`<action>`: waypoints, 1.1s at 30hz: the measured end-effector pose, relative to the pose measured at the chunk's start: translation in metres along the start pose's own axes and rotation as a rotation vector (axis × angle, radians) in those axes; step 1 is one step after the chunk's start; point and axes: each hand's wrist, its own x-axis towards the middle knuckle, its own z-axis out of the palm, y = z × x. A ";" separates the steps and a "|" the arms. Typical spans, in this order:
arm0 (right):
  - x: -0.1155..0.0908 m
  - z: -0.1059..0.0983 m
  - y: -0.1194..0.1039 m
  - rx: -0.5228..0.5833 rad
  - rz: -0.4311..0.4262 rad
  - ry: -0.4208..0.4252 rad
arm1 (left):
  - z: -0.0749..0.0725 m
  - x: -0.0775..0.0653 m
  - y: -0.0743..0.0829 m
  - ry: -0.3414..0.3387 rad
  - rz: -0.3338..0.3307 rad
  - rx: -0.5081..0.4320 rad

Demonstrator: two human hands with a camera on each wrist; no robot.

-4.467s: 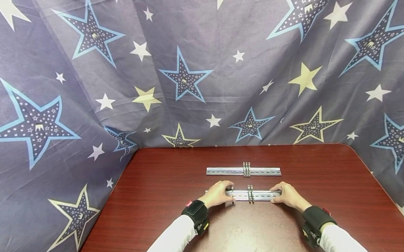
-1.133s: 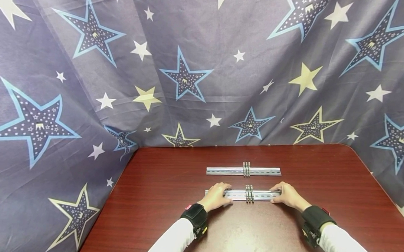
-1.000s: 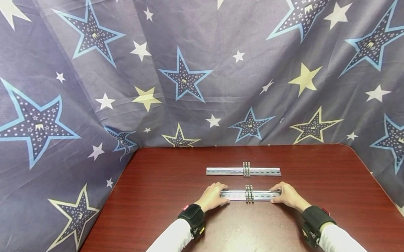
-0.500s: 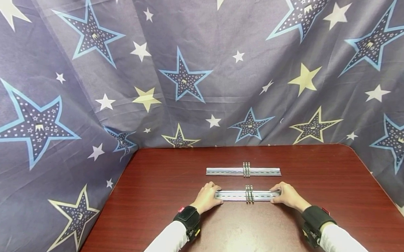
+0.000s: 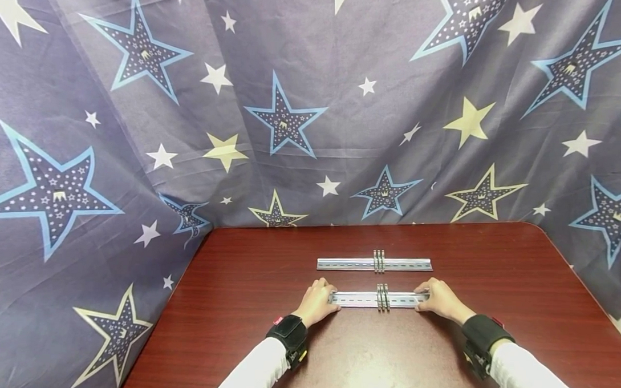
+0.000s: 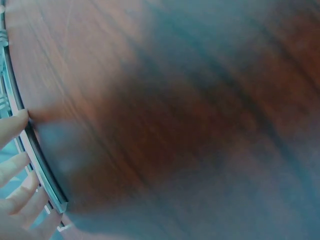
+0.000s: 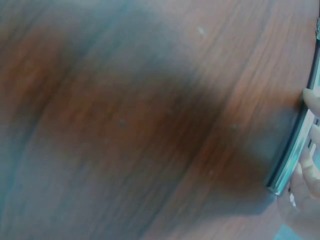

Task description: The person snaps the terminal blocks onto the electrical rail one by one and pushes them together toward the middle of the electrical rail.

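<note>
A slotted metal DIN rail lies crosswise on the near part of the table, with three thin clip-like pieces standing close together across its middle. My left hand grips the rail's left end, thumb on the near edge and fingers over the far edge. At the opposite end, my right hand holds the rail the same way. In the left wrist view, the left thumb presses against the rail's edge. The right wrist view has the right thumb on the rail near its end.
A second DIN rail lies parallel behind the first, with similar thin pieces at its middle. Star-patterned cloth hangs around the back and sides of the reddish-brown table.
Earlier my left hand was at one thin piece left of the other two; that piece now stands against them. My left hand has since moved left to the rail's end. The right stayed.
</note>
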 end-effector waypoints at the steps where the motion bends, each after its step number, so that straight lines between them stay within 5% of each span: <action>1: 0.001 0.000 0.001 -0.006 -0.002 0.005 | 0.000 0.001 -0.001 -0.002 -0.004 0.001; 26: 0.016 0.003 0.010 -0.038 -0.016 0.046 | 0.003 0.019 -0.005 -0.011 -0.031 0.006; 33: 0.019 0.003 0.012 -0.020 0.038 0.035 | 0.003 0.023 -0.006 -0.005 -0.036 -0.020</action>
